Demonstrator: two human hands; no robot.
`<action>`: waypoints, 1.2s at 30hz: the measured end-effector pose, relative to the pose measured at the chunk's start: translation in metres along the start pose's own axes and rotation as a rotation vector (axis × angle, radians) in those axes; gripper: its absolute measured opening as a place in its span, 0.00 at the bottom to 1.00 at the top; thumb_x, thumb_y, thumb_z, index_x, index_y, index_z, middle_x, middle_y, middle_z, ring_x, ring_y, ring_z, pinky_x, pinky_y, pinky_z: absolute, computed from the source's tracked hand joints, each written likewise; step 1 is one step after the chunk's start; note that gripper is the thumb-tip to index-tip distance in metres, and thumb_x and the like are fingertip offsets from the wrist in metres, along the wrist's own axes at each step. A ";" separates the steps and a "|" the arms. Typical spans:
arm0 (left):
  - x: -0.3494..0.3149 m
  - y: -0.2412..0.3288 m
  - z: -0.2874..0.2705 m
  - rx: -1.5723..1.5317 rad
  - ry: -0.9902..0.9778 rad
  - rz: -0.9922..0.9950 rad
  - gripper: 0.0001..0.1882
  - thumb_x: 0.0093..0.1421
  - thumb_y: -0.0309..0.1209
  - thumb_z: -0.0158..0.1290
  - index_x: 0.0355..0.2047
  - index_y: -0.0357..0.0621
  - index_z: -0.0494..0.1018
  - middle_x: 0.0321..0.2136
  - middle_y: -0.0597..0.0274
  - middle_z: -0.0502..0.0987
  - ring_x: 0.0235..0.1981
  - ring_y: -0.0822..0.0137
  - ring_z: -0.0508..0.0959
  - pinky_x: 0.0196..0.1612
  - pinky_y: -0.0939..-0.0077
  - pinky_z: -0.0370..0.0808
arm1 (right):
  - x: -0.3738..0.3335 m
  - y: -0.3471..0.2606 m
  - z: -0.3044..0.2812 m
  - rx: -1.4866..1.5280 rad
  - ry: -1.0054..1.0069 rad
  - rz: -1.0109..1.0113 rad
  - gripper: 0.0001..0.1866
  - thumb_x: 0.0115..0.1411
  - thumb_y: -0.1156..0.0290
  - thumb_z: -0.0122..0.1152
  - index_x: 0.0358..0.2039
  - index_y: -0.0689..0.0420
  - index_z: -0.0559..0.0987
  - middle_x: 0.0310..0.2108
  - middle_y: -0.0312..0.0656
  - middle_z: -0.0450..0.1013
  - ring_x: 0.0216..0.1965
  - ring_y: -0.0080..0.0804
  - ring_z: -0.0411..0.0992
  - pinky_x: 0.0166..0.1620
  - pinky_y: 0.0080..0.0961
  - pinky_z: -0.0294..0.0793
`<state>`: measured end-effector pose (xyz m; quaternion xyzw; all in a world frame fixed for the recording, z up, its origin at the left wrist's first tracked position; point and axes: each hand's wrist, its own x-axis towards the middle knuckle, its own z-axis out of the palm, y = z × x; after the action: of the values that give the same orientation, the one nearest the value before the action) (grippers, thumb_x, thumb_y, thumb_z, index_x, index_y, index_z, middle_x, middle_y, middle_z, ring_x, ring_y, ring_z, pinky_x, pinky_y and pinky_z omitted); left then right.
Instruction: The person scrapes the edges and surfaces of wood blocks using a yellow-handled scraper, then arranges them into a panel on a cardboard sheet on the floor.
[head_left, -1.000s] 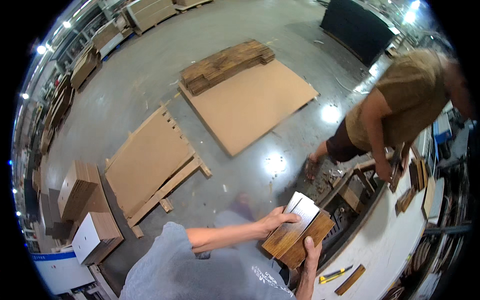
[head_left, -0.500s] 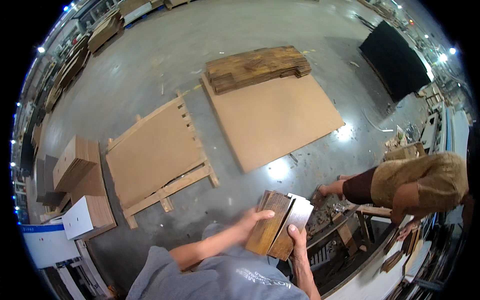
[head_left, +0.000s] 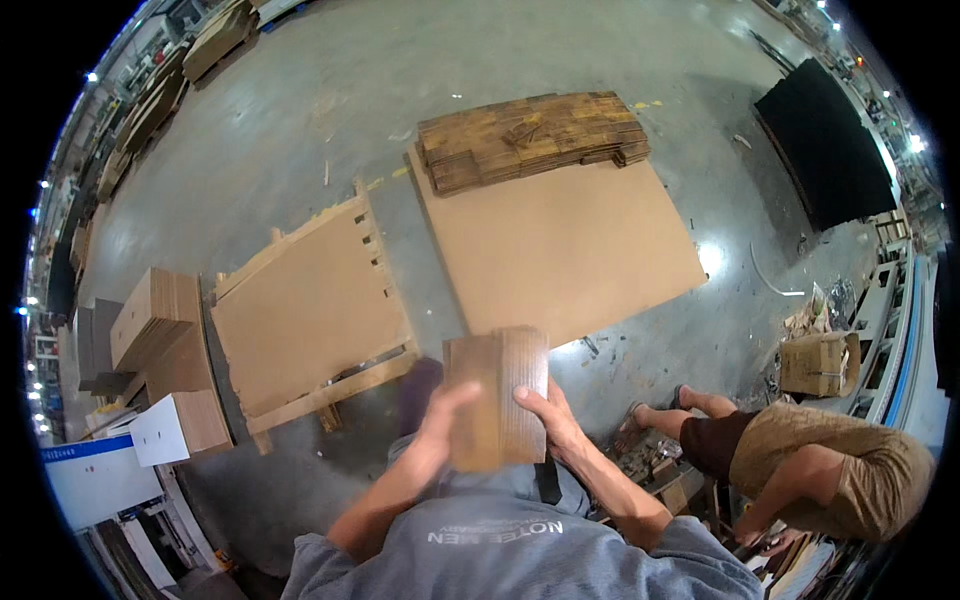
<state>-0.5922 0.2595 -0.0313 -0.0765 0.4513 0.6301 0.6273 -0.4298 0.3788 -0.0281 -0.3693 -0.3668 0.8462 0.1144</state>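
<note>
Wooden boards [head_left: 500,375] were held 2-handed: left edge clamped by the left hand [head_left: 437,425], blurred; right edge clamped by the right hand [head_left: 557,416], far ends exposed past its thumb. Beyond the grip, stacked planks [head_left: 530,138] were seen on a brown sheet [head_left: 570,250].

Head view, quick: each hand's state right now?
Left hand: closed, holding the brown boards at their left side.
Right hand: closed, holding their right side.

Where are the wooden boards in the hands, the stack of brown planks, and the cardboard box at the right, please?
Wooden boards [head_left: 490,373], head view: on the upward face.
Stack of brown planks [head_left: 535,140], head view: on its top.
Cardboard box [head_left: 812,367], head view: on its side.
</note>
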 end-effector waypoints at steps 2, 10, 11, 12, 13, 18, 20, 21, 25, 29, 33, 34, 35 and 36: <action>0.014 0.025 0.008 0.037 0.021 0.007 0.32 0.58 0.40 0.58 0.60 0.38 0.68 0.49 0.54 0.78 0.49 0.59 0.79 0.53 0.59 0.78 | 0.029 -0.013 0.003 0.009 -0.015 0.051 0.43 0.61 0.56 0.66 0.69 0.63 0.59 0.63 0.51 0.66 0.64 0.41 0.63 0.66 0.40 0.61; 0.134 0.140 0.003 0.104 -0.051 -0.035 0.40 0.58 0.40 0.57 0.68 0.42 0.59 0.58 0.56 0.70 0.58 0.60 0.71 0.61 0.60 0.69 | 0.184 -0.038 0.008 -0.007 0.106 0.005 0.40 0.62 0.53 0.64 0.67 0.64 0.62 0.61 0.51 0.68 0.62 0.41 0.66 0.65 0.39 0.63; 0.153 0.160 0.000 0.107 -0.054 -0.062 0.39 0.58 0.40 0.57 0.68 0.42 0.59 0.58 0.56 0.70 0.58 0.59 0.71 0.61 0.60 0.69 | 0.206 -0.041 0.013 -0.029 0.140 -0.012 0.40 0.62 0.53 0.64 0.67 0.64 0.62 0.61 0.51 0.68 0.62 0.41 0.66 0.64 0.39 0.64; 0.171 0.179 -0.004 0.113 -0.056 -0.091 0.39 0.58 0.40 0.57 0.68 0.41 0.59 0.57 0.56 0.71 0.58 0.59 0.71 0.61 0.60 0.70 | 0.225 -0.044 0.018 0.003 0.163 0.004 0.40 0.62 0.54 0.64 0.67 0.64 0.61 0.61 0.51 0.67 0.62 0.41 0.66 0.64 0.39 0.64; 0.188 0.200 -0.009 0.121 -0.056 -0.121 0.39 0.58 0.40 0.57 0.67 0.41 0.59 0.57 0.56 0.71 0.58 0.59 0.72 0.61 0.59 0.70 | 0.246 -0.051 0.029 0.040 0.184 0.021 0.40 0.62 0.54 0.64 0.67 0.65 0.61 0.62 0.51 0.67 0.62 0.42 0.65 0.65 0.39 0.64; 0.265 0.300 -0.053 0.231 -0.112 -0.185 0.40 0.58 0.38 0.56 0.69 0.42 0.57 0.60 0.55 0.69 0.58 0.57 0.71 0.59 0.60 0.72 | 0.334 -0.092 0.106 0.072 0.372 0.045 0.39 0.63 0.55 0.64 0.67 0.64 0.61 0.61 0.51 0.67 0.61 0.41 0.66 0.64 0.38 0.64; 0.288 0.333 -0.066 0.153 -0.189 -0.243 0.41 0.58 0.38 0.56 0.70 0.44 0.55 0.61 0.55 0.67 0.58 0.57 0.71 0.59 0.60 0.72 | 0.362 -0.113 0.133 0.112 0.417 0.002 0.39 0.63 0.55 0.63 0.67 0.64 0.61 0.61 0.51 0.68 0.61 0.40 0.67 0.63 0.37 0.65; 0.286 0.361 -0.054 0.199 -0.144 -0.364 0.39 0.58 0.40 0.57 0.67 0.42 0.59 0.58 0.54 0.70 0.56 0.58 0.73 0.57 0.61 0.72 | 0.369 -0.116 0.142 0.170 0.413 0.018 0.39 0.64 0.55 0.63 0.67 0.64 0.61 0.61 0.51 0.68 0.61 0.40 0.67 0.63 0.37 0.65; 0.307 0.414 -0.054 0.258 -0.107 -0.342 0.33 0.57 0.39 0.59 0.60 0.37 0.66 0.51 0.52 0.76 0.52 0.59 0.77 0.55 0.59 0.76 | 0.403 -0.147 0.175 0.230 0.406 0.079 0.38 0.64 0.54 0.62 0.66 0.66 0.63 0.59 0.51 0.69 0.60 0.39 0.68 0.62 0.37 0.66; 0.313 0.451 -0.031 0.364 -0.164 -0.291 0.35 0.58 0.43 0.56 0.62 0.37 0.66 0.53 0.53 0.75 0.52 0.61 0.76 0.54 0.64 0.74 | 0.425 -0.150 0.174 0.134 0.455 0.028 0.38 0.63 0.52 0.62 0.64 0.66 0.66 0.57 0.51 0.71 0.59 0.39 0.69 0.62 0.37 0.66; 0.329 0.455 -0.045 0.411 -0.133 -0.318 0.33 0.59 0.43 0.56 0.61 0.37 0.68 0.51 0.53 0.76 0.51 0.62 0.76 0.53 0.66 0.74 | 0.443 -0.149 0.176 0.234 0.445 0.080 0.39 0.63 0.50 0.63 0.64 0.67 0.67 0.57 0.53 0.71 0.58 0.42 0.70 0.61 0.38 0.67; 0.334 0.458 -0.051 0.435 -0.126 -0.320 0.32 0.59 0.43 0.56 0.60 0.37 0.69 0.50 0.53 0.76 0.50 0.62 0.76 0.53 0.66 0.74 | 0.449 -0.141 0.175 0.236 0.436 0.065 0.38 0.63 0.50 0.63 0.63 0.67 0.67 0.57 0.52 0.72 0.57 0.42 0.70 0.61 0.38 0.67; 0.339 0.458 -0.046 0.443 -0.125 -0.244 0.30 0.59 0.45 0.56 0.57 0.38 0.72 0.47 0.55 0.78 0.48 0.63 0.77 0.51 0.68 0.75 | 0.458 -0.132 0.168 0.238 0.444 0.039 0.37 0.63 0.50 0.62 0.62 0.66 0.68 0.56 0.52 0.72 0.56 0.42 0.71 0.60 0.39 0.68; 0.346 0.459 -0.041 0.459 -0.108 -0.241 0.30 0.59 0.45 0.57 0.57 0.38 0.73 0.47 0.55 0.78 0.47 0.63 0.78 0.50 0.68 0.75 | 0.465 -0.123 0.160 0.243 0.452 0.014 0.37 0.63 0.50 0.62 0.61 0.66 0.69 0.55 0.52 0.73 0.55 0.42 0.71 0.59 0.39 0.69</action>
<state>-1.0759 0.5713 -0.0675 0.0485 0.5357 0.4351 0.7220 -0.8792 0.5959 -0.1193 -0.5351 -0.2251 0.7808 0.2311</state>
